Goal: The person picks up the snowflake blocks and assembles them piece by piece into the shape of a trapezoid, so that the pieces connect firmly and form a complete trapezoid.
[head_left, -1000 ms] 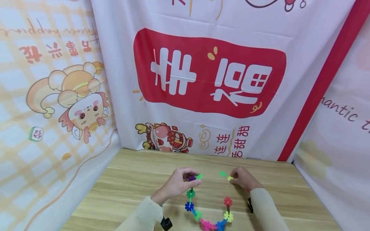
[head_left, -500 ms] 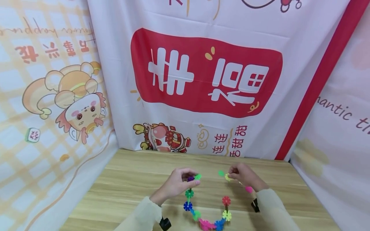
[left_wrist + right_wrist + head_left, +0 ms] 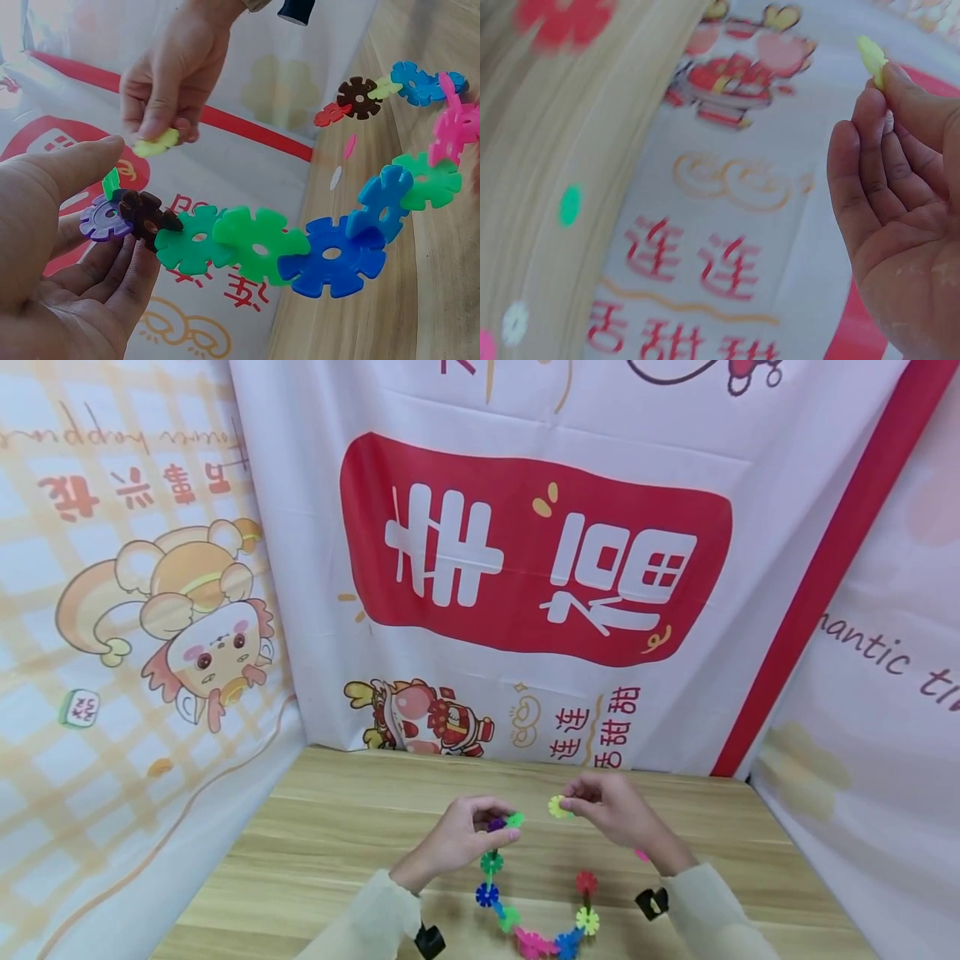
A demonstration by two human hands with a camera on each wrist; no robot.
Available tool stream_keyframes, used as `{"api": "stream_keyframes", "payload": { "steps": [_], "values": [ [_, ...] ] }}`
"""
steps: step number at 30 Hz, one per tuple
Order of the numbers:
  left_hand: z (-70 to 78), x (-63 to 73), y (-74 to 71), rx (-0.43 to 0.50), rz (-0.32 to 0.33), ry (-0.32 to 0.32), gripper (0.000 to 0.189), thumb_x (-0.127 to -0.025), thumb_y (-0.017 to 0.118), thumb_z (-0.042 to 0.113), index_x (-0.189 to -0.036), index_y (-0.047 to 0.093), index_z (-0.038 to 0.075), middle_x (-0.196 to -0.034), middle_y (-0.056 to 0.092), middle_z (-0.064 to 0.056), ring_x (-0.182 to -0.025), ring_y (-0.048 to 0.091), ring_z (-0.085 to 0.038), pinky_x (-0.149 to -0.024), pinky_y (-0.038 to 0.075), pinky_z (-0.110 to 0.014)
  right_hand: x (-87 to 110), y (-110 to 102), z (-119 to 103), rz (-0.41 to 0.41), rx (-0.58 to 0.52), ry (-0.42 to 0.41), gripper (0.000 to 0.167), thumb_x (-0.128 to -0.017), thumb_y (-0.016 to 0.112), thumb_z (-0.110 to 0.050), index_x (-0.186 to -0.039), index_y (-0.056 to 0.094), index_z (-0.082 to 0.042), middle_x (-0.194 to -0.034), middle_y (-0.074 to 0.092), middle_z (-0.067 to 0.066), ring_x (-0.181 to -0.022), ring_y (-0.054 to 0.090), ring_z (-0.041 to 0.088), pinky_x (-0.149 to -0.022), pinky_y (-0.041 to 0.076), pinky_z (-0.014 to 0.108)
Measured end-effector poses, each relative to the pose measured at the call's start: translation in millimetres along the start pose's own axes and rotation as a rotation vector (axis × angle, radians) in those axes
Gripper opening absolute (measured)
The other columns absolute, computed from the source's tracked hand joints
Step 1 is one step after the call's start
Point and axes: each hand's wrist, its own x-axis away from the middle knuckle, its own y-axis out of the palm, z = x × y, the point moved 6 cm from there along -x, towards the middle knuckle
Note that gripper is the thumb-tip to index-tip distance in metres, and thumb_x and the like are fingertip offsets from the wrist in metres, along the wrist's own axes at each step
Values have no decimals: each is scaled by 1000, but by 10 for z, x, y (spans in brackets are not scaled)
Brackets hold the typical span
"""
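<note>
My left hand (image 3: 457,839) grips one end of a chain of notched plastic discs. At that end, in the left wrist view, are a purple disc (image 3: 105,218), a brown disc (image 3: 144,214) and a bright green disc (image 3: 111,182) near the thumb. From there the chain curves through a blue disc (image 3: 330,255) and pink discs (image 3: 454,124) to a red disc (image 3: 587,882) at its other end. Between thumb and index finger, my right hand (image 3: 618,810) pinches a single yellow disc (image 3: 558,807), raised a short way right of the held chain end.
Loose discs lie on the wooden table (image 3: 337,827): a green one (image 3: 570,206), a white one (image 3: 514,322) and a pink one (image 3: 642,854). Printed cloth (image 3: 525,693) hangs behind the table and along both sides.
My right hand has moved left with the yellow disc, bringing it nearer the left hand and turning its round face to the head camera. The left hand has stayed in place with the chain.
</note>
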Motion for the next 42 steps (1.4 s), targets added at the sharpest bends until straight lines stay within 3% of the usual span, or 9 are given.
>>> {"api": "stream_keyframes", "payload": {
  "steps": [7,12,17,25,29,32,37,42],
  "values": [
    [32,-14,26,-9,-8,13,26,-98,77,30,-121,74,18,-108,75,-3,-92,70,-14,-78,61,-22,-12,111,-356,-8,-5,-126,8,-98,77,-25,-97,75,-18,-89,75,-1,-79,67,5,-74,62,24],
    [33,-15,47,9,-21,24,28,-98,78,32,-122,74,18,-107,75,-1,-90,70,-13,-78,61,-22,-23,156,-424,-10,13,-151,12,-97,77,-28,-97,75,-16,-88,73,-8,-79,67,2,-75,62,23],
    [60,-10,68,-3,-26,54,27,-98,78,28,-122,75,16,-107,77,-2,-88,70,-11,-76,62,-22,-40,203,-467,-39,19,-162,9,-97,77,-24,-95,75,-15,-87,74,-7,-78,67,4,-75,62,24],
    [140,-20,77,-164,47,161,23,-93,82,21,-114,80,11,-104,77,-2,-85,69,-4,-77,62,-21,-85,277,-563,-22,61,-185,7,-94,80,-11,-91,75,-14,-83,73,-7,-74,69,7,-71,62,22],
    [73,-22,85,-191,22,131,25,-92,83,25,-113,79,10,-101,76,0,-85,68,-4,-80,62,-19,-115,349,-553,-65,60,-194,9,-94,79,-8,-91,75,-15,-84,75,-7,-75,71,11,-71,62,21],
    [24,-17,66,-156,8,92,24,-96,79,29,-114,78,13,-102,76,1,-88,70,-5,-84,61,-19,-144,376,-525,-100,55,-189,7,-96,77,-9,-94,77,-16,-87,76,-7,-78,71,6,-74,63,21],
    [5,-30,11,-112,47,79,18,-101,72,31,-112,79,18,-105,76,0,-91,70,-9,-84,61,-22,-199,372,-519,-174,40,-184,8,-98,75,-11,-103,79,-16,-96,80,-4,-85,72,1,-80,63,21],
    [-13,-34,-18,-99,58,64,13,-100,74,29,-106,80,19,-102,76,1,-88,70,-10,-82,61,-22,-272,271,-478,-202,49,-180,12,-98,75,-11,-109,80,-13,-102,81,1,-90,75,6,-82,64,21]
  ]
}}
